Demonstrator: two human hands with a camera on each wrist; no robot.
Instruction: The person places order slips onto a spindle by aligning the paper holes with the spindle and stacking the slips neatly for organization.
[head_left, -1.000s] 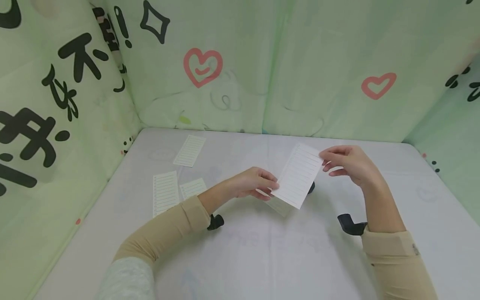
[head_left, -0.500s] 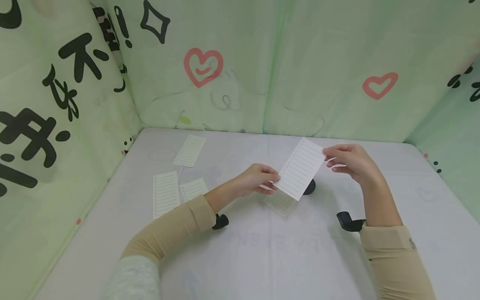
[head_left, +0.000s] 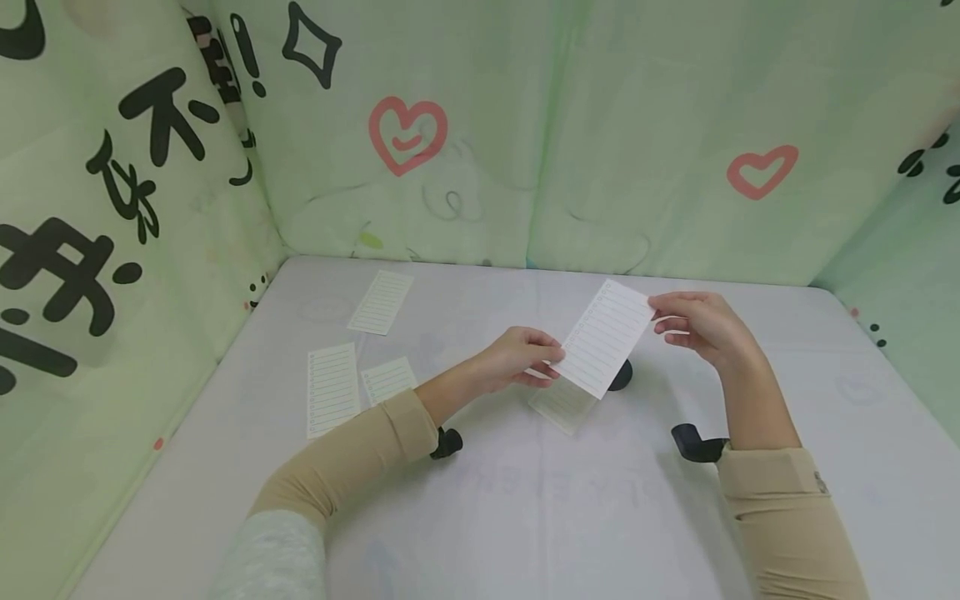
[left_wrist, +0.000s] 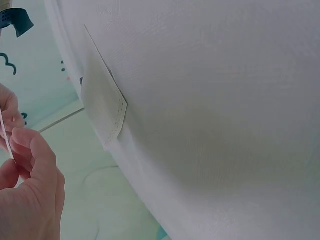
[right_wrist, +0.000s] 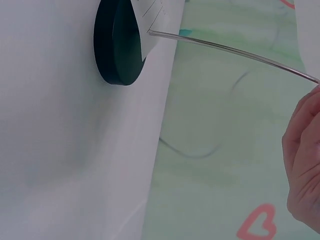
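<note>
A white lined card (head_left: 606, 337) is tilted above the table, between my two hands. My left hand (head_left: 517, 360) pinches its lower left corner with thumb and fingers. At its upper right corner, my right hand (head_left: 705, 329) pinches the edge. In the left wrist view the card is a thin edge (left_wrist: 7, 136) beside the left hand (left_wrist: 35, 190). Below it on the table lies a pale, greenish card (head_left: 564, 407), partly covered. A thin shiny strip (right_wrist: 235, 51) runs to the right hand (right_wrist: 305, 160) in the right wrist view; its kind is unclear.
Several lined cards lie at left: one far back (head_left: 381, 302), one nearer (head_left: 332, 387), and one (head_left: 387, 379) partly behind the left forearm. A black round disc (head_left: 621, 377) stands behind the held card. Green printed fabric (head_left: 637, 133) walls the white table (head_left: 525, 517).
The held card has risen slightly and shifted right, showing more of the pale card below. Both hands moved with it; over the last half second they barely moved.
</note>
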